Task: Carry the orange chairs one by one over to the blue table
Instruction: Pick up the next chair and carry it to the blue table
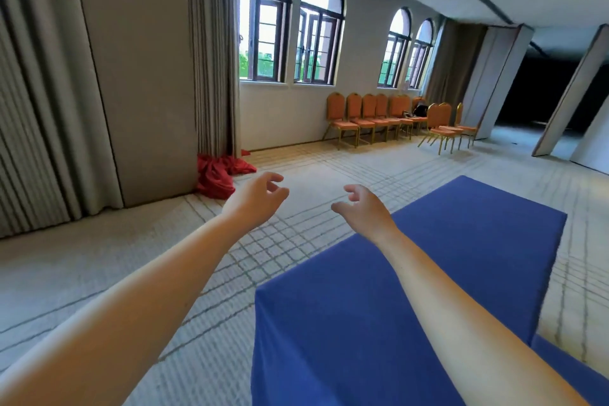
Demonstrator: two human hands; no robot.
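Note:
A row of several orange chairs (pixel 372 117) with gold legs stands against the far wall under the arched windows. A few more orange chairs (pixel 443 127) stand apart to the right of the row. The blue table (pixel 461 241), draped in a blue cloth, fills the lower right, close to me. My left hand (pixel 255 199) and my right hand (pixel 364 209) reach forward at arm's length, fingers loosely curled, holding nothing. My right forearm crosses above the blue table. The chairs are far beyond both hands.
A heap of red cloth (pixel 219 175) lies on the carpet at the foot of a grey curtain (pixel 214 49). Grey wall panels stand on the left. Patterned carpet (pixel 362 165) stretches between me and the chairs. A dark opening with folding partitions (pixel 566 89) is at far right.

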